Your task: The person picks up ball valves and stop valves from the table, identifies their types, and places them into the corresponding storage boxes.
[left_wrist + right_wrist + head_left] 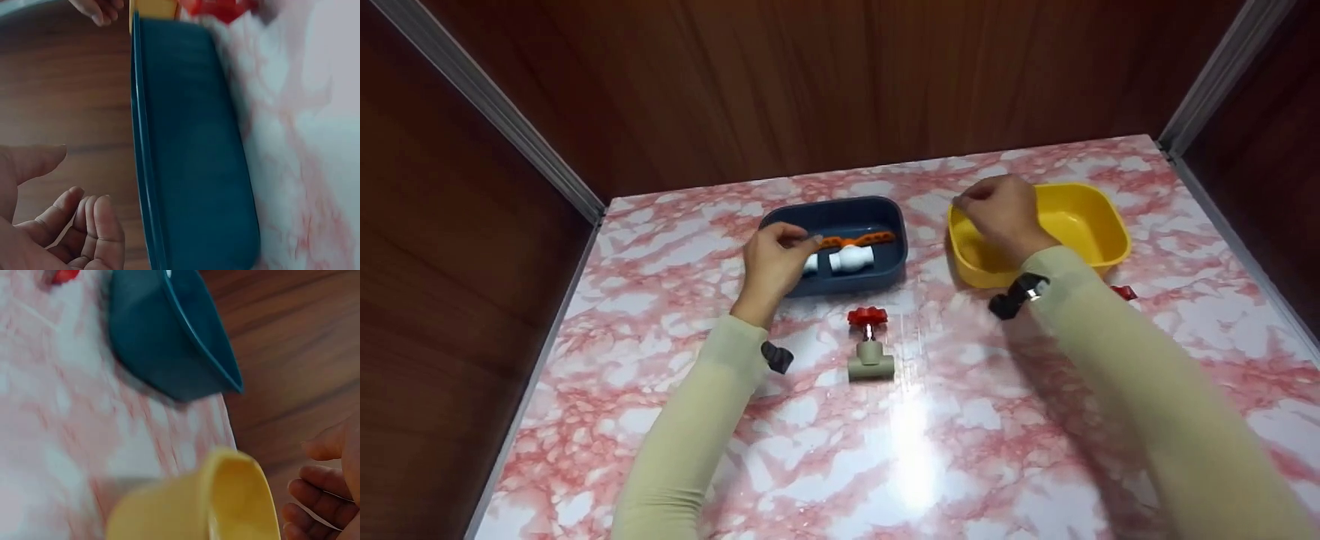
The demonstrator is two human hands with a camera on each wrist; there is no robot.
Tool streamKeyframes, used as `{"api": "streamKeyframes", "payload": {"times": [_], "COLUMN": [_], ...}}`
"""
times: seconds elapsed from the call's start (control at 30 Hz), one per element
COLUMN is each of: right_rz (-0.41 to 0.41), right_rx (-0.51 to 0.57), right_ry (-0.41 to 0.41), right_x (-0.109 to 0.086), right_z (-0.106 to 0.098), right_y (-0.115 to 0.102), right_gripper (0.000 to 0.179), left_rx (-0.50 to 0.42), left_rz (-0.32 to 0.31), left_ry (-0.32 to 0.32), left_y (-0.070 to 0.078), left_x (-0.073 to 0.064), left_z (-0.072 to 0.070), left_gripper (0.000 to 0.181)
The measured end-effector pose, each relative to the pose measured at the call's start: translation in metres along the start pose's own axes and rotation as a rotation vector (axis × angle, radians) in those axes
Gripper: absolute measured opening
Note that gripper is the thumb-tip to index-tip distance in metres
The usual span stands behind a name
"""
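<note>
Above the left side of the dark blue tub (847, 283) hovers my left hand (776, 259), its fingers loosely bent. The left wrist view shows a gap between thumb and fingers (107, 225), with nothing held. Inside the tub lie white valves (852, 259) with orange handles (876, 239); the hand partly hides one valve. My right hand (1005, 214) is over the left part of the yellow tub (1091, 225). Its thumb and fingers (323, 495) stand apart and hold nothing in the right wrist view. A beige valve with a red handwheel (868, 317) stands on the table in front of the blue tub.
Behind the right forearm a red piece (1124, 292) shows beside the yellow tub; the rest of it is hidden. The marbled pink-and-white tabletop (810, 450) is bounded by a brown wood-look panel (840, 90) at the back and further panels on both sides.
</note>
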State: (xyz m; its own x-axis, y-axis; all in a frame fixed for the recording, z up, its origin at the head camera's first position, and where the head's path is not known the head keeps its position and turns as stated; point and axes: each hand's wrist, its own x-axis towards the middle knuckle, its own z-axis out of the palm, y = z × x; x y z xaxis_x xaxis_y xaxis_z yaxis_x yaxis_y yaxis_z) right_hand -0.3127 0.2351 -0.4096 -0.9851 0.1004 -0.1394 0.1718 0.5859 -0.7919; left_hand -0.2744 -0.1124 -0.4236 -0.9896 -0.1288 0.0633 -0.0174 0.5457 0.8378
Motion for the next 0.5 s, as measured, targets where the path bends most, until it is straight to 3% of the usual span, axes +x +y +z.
{"api": "streamKeyframes", "payload": {"times": [0.27, 0.5], "right_rz": [0.035, 0.081], "right_rx": [-0.097, -0.104], "right_ry": [0.127, 0.199], "right_x": [0.004, 0.008], "right_z": [-0.045, -0.071], "right_y": [0.032, 0.057], "right_gripper": [0.054, 0.054], "left_rx": [0.065, 0.074], "left_rz": [0.116, 0.090], "left_ry": [-0.131, -0.297], "left_y": [0.008, -0.001], "left_x": [-0.033, -0.067], "left_z": [0.015, 0.017], "left_gripper": [0.023, 0.025]}}
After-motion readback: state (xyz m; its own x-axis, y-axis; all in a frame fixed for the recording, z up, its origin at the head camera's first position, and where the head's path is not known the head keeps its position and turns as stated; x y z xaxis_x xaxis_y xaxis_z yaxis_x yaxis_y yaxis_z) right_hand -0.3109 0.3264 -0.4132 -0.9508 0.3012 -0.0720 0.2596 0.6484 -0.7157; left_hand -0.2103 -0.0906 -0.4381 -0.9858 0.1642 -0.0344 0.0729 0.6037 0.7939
